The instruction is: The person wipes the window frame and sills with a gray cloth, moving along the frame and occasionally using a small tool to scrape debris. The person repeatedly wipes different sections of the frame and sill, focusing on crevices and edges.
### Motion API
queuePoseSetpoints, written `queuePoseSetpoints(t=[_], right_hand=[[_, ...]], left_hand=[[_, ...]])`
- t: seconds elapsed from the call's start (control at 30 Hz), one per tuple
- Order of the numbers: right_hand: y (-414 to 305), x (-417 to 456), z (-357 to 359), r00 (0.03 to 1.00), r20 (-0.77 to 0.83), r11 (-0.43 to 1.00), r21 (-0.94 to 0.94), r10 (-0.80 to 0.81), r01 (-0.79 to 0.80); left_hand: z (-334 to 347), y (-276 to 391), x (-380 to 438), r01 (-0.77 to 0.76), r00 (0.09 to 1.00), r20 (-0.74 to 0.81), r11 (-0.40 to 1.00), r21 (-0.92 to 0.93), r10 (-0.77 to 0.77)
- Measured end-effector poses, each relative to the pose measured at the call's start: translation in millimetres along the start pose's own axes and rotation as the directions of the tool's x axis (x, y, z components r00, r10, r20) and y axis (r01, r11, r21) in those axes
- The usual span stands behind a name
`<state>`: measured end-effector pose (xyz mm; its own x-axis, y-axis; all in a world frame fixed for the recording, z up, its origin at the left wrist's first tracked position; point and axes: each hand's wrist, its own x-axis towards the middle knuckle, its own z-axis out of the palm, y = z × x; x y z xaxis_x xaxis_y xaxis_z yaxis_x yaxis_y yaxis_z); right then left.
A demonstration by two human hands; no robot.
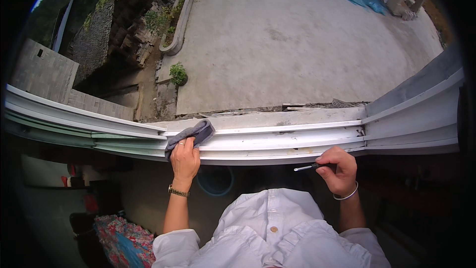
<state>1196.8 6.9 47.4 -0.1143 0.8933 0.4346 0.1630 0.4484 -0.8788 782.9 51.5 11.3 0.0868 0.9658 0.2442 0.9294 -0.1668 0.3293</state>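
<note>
My left hand [185, 160], with a ring and a wristwatch, grips a folded grey cloth [189, 136] that lies over the left part of the white window track [260, 139]. In my right hand [338, 171], a small tool with a black handle and a short metal shaft [305, 168], possibly a screwdriver, points left. It is held near the inner edge of the track, towards the right. Dark specks of dirt show along the track's grooves and at its right corner.
Sliding window frames [85, 113] stand at the left, and the white side jamb [412, 111] rises at the right. Outside lies a concrete yard [290, 44] with a potted plant [178, 74]. A blue basin [215, 182] sits below the sill indoors. Floral fabric [124, 238] lies at lower left.
</note>
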Motion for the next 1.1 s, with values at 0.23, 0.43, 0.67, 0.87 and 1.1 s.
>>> queuePoseSetpoints(t=[0.23,0.43,0.67,0.87,1.1], right_hand=[[6.9,-9.2,-21.9,0.977,-0.207,0.992,-0.109,0.046,-0.07],[-0.2,-33.7,-44.8,0.953,-0.292,0.979,-0.157,0.082,-0.133],[-2.9,-53.3,-45.4,0.926,-0.352,0.981,-0.082,0.138,-0.178],[-0.2,-52.0,-61.7,0.948,-0.304,0.984,-0.116,0.095,-0.136],[0.3,-74.2,-79.2,0.906,-0.398,0.981,-0.064,0.143,-0.183]], left_hand=[[17.7,70.1,17.6,-0.122,0.978,0.161,0.99,-0.077,0.133],[57.3,179.5,20.1,-0.306,0.916,0.172,0.907,-0.289,0.363],[100.7,269.0,38.8,-0.454,0.783,0.224,0.779,-0.432,0.58],[58.9,202.5,38.9,-0.371,0.821,0.331,0.875,-0.31,0.465],[37.1,170.5,29.2,-0.263,0.908,0.319,0.962,-0.073,0.273]])
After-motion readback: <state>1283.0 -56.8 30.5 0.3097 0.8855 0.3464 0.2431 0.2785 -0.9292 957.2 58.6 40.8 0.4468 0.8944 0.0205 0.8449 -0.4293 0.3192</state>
